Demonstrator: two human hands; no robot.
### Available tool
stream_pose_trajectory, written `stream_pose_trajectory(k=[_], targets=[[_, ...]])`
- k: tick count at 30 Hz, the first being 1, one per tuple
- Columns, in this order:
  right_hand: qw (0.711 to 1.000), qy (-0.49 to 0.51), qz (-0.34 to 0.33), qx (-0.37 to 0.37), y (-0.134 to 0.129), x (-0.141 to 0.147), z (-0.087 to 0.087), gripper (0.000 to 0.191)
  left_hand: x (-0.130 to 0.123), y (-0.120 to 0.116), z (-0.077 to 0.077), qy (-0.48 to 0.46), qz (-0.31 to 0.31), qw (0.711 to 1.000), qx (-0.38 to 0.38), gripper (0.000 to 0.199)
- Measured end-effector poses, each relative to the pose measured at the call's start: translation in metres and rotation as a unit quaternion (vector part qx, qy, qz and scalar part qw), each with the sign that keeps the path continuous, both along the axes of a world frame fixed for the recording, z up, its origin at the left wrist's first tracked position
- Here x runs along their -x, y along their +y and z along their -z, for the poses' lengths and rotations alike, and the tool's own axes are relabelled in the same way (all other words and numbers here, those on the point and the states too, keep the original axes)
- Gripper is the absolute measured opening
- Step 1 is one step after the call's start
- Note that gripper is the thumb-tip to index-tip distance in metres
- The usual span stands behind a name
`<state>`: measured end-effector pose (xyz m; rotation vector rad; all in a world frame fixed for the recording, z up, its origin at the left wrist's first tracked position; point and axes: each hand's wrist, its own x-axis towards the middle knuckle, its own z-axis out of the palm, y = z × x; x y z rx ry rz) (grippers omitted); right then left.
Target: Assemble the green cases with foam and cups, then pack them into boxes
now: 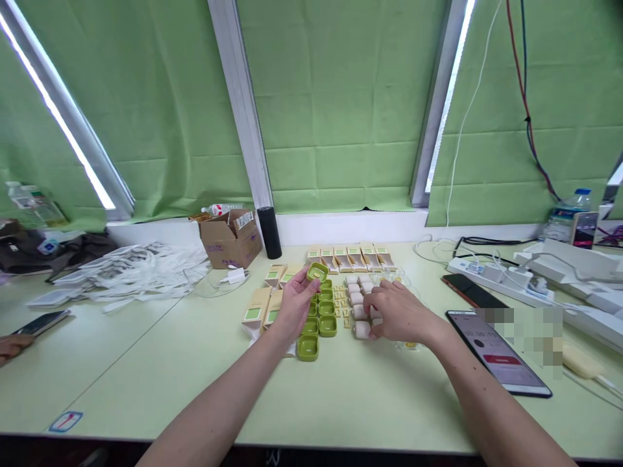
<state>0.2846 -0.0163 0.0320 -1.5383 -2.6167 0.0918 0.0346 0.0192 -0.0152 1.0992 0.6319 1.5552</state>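
In my left hand [294, 299] I pinch a small square green case [318, 272], its hollow side facing me, raised above the table. Below it stand two columns of similar green cases [308, 348], partly covered by my hand. My right hand [396, 311] is over the rows of small white rounded blocks [361, 329], its thumb and fingers curled around one at the near end. Between the cases and the blocks lie small yellow pieces [338, 303] in columns. Clear plastic pieces [411, 344] with yellow centres show partly beneath my right hand.
Cream boxes with green labels stand left of the cases [253, 314] and in a back row [350, 258]. A cardboard box [231, 239] and black cylinder [269, 232] are behind. Phones [499, 353] and a power strip [501, 280] lie right. Another person's hand [12, 347] is far left.
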Motion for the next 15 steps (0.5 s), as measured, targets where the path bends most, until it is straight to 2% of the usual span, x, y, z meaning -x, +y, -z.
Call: stream_pose_trajectory(k=[5,9,12,15], targets=[[0.999,-0.044,-0.017,-0.012,-0.006,0.017,0.006,0.043,0.0,-0.002,0.0,0.006,0.005,1.0,-0.001,0.054],[0.997,-0.059,-0.027,-0.043,-0.007,0.026,0.01,0.027,-0.001,-0.003,-0.002,0.002,0.023,1.0,-0.012,0.056],[0.999,-0.002,-0.037,-0.04,-0.007,0.023,0.007,0.019,-0.002,-0.006,-0.005,0.002,0.034,0.999,-0.019,0.057],[0.987,0.153,-0.044,-0.027,-0.005,0.015,0.0,0.018,-0.003,-0.008,-0.007,0.01,0.034,0.999,-0.018,0.058]])
